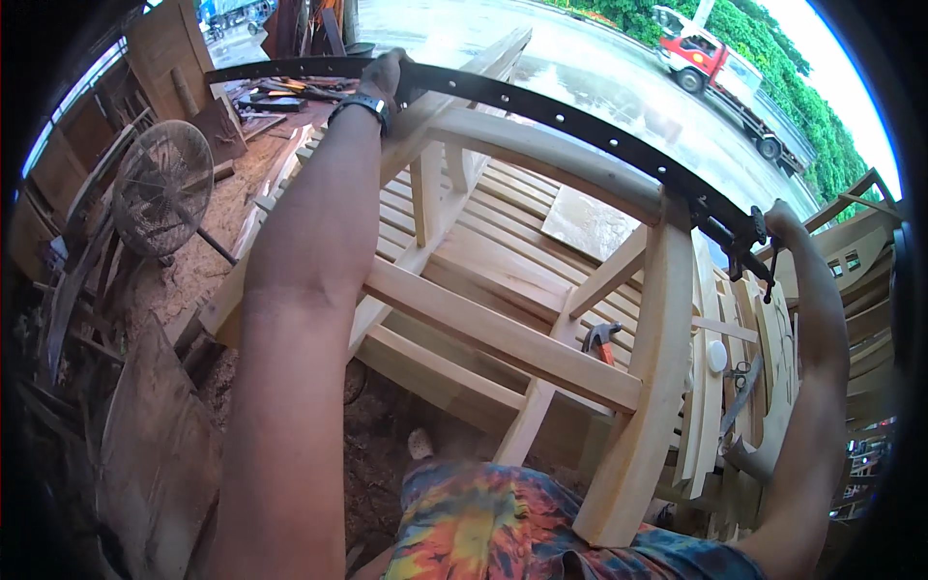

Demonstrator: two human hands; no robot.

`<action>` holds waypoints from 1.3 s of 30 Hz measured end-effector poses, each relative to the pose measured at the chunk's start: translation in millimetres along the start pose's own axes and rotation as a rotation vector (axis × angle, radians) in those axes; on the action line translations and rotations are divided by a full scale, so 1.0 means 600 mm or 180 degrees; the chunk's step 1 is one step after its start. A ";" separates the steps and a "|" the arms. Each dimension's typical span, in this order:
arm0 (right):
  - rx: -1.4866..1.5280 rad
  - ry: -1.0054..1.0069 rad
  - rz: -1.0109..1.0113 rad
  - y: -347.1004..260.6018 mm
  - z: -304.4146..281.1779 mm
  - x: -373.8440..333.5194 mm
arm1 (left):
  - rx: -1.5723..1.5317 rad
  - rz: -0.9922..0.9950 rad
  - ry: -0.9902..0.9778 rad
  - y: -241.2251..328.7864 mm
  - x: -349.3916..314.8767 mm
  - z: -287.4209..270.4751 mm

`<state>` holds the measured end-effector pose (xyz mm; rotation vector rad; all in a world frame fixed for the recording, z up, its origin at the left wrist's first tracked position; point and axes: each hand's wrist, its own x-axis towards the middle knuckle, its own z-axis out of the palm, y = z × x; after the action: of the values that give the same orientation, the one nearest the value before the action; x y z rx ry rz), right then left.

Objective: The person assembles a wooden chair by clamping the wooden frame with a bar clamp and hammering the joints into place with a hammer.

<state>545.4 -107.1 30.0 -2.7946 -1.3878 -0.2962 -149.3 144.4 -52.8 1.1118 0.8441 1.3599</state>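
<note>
A long black bar clamp (532, 106) with a row of holes lies across the far side of a pale wooden frame (512, 333), which looks like part of a chair. My left hand (389, 75), with a dark watch on its wrist, is closed around the bar near the frame's far left corner. At the bar's right end, my right hand (788, 224) is closed on the clamp's screw end, beside the frame's right post (657, 319). The near end of that post rests by my lap. Fingers of both hands are partly hidden.
Under the frame is a slatted wooden surface (503, 208) with a hammer (601, 336) on it. Curved wooden pieces (710, 387) stand at the right with a white round lid (715, 356). A fan (164, 188) is at left. Beyond the wet road passes a red truck (696, 60).
</note>
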 end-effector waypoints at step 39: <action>0.1756 -0.1042 -0.0289 -0.048 0.457 -0.670 | 0.0905 -0.0295 -0.1273 0.124 -0.343 0.175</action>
<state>330.7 -381.8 -310.9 -2.3863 -1.3805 0.4933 -88.4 -79.2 19.6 1.4852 0.7939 0.9132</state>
